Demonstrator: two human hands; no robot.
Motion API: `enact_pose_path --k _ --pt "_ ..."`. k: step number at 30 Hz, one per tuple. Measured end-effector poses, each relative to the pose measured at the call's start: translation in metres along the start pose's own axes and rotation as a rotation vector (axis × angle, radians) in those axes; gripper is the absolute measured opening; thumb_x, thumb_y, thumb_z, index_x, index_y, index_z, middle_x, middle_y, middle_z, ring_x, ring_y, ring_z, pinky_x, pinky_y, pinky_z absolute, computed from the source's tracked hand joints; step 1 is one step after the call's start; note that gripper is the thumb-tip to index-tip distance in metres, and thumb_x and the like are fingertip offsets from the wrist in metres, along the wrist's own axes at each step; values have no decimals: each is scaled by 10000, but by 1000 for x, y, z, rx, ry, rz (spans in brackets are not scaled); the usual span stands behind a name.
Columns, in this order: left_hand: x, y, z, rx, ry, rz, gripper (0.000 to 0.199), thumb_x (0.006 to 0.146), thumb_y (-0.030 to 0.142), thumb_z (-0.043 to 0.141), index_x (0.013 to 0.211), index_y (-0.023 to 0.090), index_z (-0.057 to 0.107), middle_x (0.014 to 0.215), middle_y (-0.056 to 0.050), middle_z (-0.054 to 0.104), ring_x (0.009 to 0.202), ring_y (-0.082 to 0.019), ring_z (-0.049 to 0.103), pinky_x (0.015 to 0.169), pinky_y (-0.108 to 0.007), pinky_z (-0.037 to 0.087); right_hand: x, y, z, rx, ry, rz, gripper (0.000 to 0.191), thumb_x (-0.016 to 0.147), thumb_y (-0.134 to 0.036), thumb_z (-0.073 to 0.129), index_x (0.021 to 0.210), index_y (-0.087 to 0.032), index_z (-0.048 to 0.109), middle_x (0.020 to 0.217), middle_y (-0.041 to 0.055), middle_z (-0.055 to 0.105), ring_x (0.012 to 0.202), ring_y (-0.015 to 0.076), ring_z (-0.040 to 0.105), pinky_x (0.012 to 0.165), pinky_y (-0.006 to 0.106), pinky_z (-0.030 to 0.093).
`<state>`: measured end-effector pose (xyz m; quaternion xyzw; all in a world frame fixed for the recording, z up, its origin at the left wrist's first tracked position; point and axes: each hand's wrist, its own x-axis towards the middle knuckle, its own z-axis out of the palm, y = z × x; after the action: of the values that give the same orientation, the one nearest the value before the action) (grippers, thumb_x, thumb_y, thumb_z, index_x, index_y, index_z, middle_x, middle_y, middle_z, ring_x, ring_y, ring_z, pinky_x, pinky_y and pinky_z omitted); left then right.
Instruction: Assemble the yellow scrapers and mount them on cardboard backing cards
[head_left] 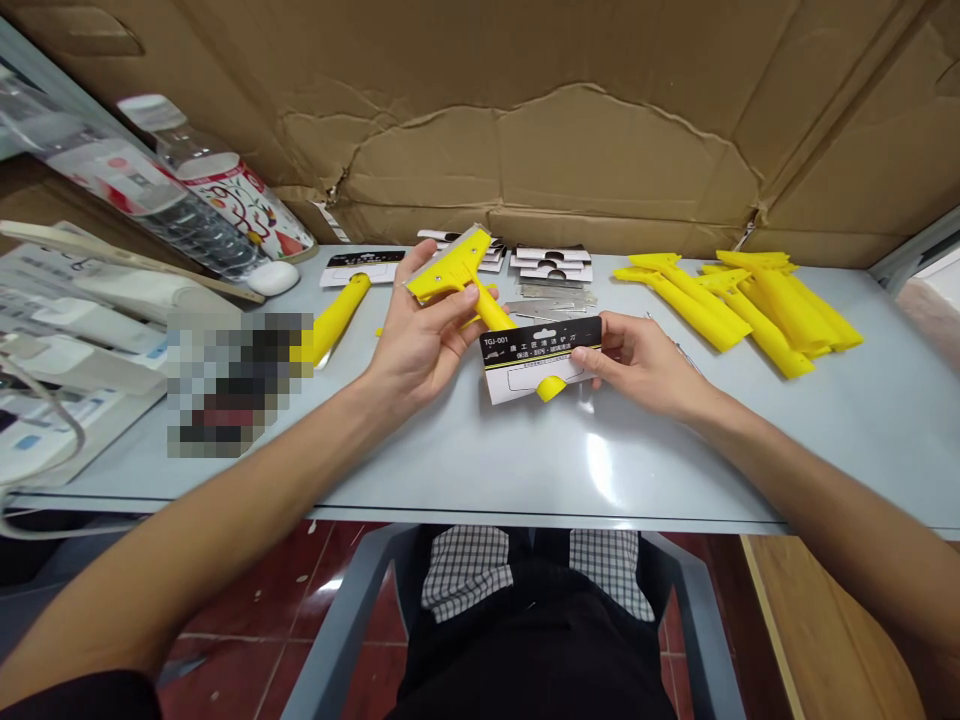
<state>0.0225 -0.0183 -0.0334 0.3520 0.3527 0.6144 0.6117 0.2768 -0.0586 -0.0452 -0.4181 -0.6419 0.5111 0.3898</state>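
Note:
My left hand (416, 350) is closed round the head of a yellow scraper (457, 268), with a metal blade along its upper edge. The scraper's handle slants down to the right and runs through a black and white printed card (499, 382); its yellow end shows at the card's lower front. My right hand (637, 362) pinches the card's right side, thumb in front and fingers behind. Just beyond the hands lie folded cards (551, 262) and a pile of flat metal blades (551, 306).
Several yellow scraper handles (780, 305) lie at the right of the table (660, 470). Another yellow scraper (341, 320) and a card (337, 270) lie at the left. Plastic bottles (225, 190) and white boxes (67, 350) stand far left. A cardboard wall (600, 140) closes the back.

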Motion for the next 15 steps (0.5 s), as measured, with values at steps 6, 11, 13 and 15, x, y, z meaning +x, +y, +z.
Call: enact_pose_path --k 6,11,13,15 --pt "-3 -5 -2 64 -75 -11 586 747 154 958 1181 327 603 1103 -19 769 1138 -302 792 919 -422 662 -2 -3 10 115 -2 65 369 856 -488 894 1034 -244 681 1087 50 739 843 204 716 606 365 676" --pt "-10 -10 -2 139 -114 -53 610 721 262 1026 1186 335 639 1073 -17 778 1146 -307 766 928 -423 637 -6 -3 16 237 -44 159 368 831 -452 921 1011 -248 673 1079 54 768 939 236 761 721 416 720" --pt "-12 -12 -1 160 -115 -52 590 730 280 1024 1188 336 656 1059 -16 776 1165 -306 748 941 -431 626 -6 -2 17 233 -68 154 392 804 -424 944 1062 -252 704 1139 56 789 1002 250 768 774 431 720" --pt "-14 -13 0 173 -114 -50 561 741 286 1018 1178 337 669 1052 -13 775 1152 -292 738 938 -425 623 -5 -1 18 199 -78 125 457 753 -380 978 1120 -255 736 1179 46 805 1045 253 767 874 457 706"
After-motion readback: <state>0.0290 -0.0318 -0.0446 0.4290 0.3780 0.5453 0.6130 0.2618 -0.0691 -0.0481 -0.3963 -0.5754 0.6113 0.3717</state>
